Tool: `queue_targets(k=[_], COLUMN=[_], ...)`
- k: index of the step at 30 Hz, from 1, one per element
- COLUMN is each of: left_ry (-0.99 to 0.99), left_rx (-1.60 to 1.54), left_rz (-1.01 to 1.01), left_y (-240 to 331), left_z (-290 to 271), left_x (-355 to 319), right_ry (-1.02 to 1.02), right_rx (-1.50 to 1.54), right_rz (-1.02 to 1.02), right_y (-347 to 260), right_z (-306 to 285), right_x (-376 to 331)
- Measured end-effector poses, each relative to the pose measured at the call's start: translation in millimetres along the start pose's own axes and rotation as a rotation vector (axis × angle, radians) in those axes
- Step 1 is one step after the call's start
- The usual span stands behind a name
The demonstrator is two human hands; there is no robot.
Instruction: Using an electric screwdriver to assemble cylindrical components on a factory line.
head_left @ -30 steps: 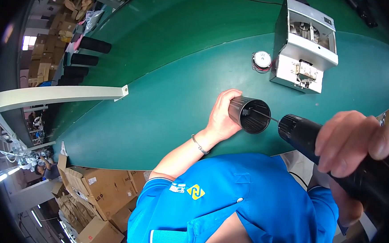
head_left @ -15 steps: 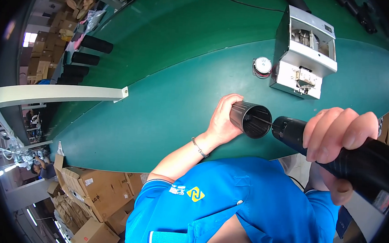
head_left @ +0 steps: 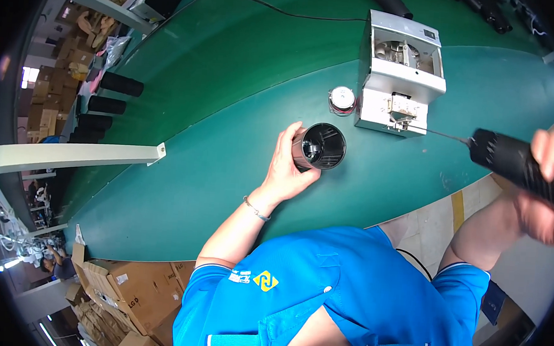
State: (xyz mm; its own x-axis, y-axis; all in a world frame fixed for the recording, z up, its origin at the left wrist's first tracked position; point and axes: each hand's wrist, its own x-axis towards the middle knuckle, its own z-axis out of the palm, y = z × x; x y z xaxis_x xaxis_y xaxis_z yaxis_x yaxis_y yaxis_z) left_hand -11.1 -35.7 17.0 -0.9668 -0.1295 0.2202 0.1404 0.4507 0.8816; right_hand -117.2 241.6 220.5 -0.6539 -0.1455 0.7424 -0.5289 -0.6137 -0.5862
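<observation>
A black perforated cylinder (head_left: 334, 142), tilted with its round mouth toward me, is wrapped by the thumb and fingers of my left hand (head_left: 282, 170). Something small and shiny sits deep inside it; I cannot make out what. At the right, my right hand (head_left: 547, 161) grips a black electric screwdriver (head_left: 506, 159), partly smeared by motion. Its long thin bit (head_left: 444, 134) reaches leftward to the front outlet of a silver-white screw feeder (head_left: 382, 113). Whether a screw is on the tip is too small to tell. Beside the feeder lies a small round speaker-like part (head_left: 342, 99) with thin dark and red wires.
The green table (head_left: 226, 170) has a pale metal bracket (head_left: 81, 156) rising at the left. Several black cylinders (head_left: 121, 83) stand along the far left. More black tubular parts (head_left: 483, 11) lie at the far right. A cable (head_left: 287, 12) runs to the feeder. Cardboard boxes (head_left: 136, 291) are at lower left.
The screwdriver has come out of the cylinder's mouth and moved right, with its bit now at the feeder. My left hand has shifted left and up with the cylinder, whose mouth tips upward more.
</observation>
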Motion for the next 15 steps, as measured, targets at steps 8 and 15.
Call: queue_targets(k=[8, 15], left_ry=[-0.065, 0.119], left_rx=[-0.005, -0.053], left_rz=[0.062, 0.054], left_y=[-8, 3], left_z=[2, 18], left_x=[-8, -25], right_ry=[0.223, 0.049], right_rx=[-0.18, 0.087], right_rz=[0.183, 0.122], right_y=[33, 15], right_z=[-6, -16], right_x=[-3, -11])
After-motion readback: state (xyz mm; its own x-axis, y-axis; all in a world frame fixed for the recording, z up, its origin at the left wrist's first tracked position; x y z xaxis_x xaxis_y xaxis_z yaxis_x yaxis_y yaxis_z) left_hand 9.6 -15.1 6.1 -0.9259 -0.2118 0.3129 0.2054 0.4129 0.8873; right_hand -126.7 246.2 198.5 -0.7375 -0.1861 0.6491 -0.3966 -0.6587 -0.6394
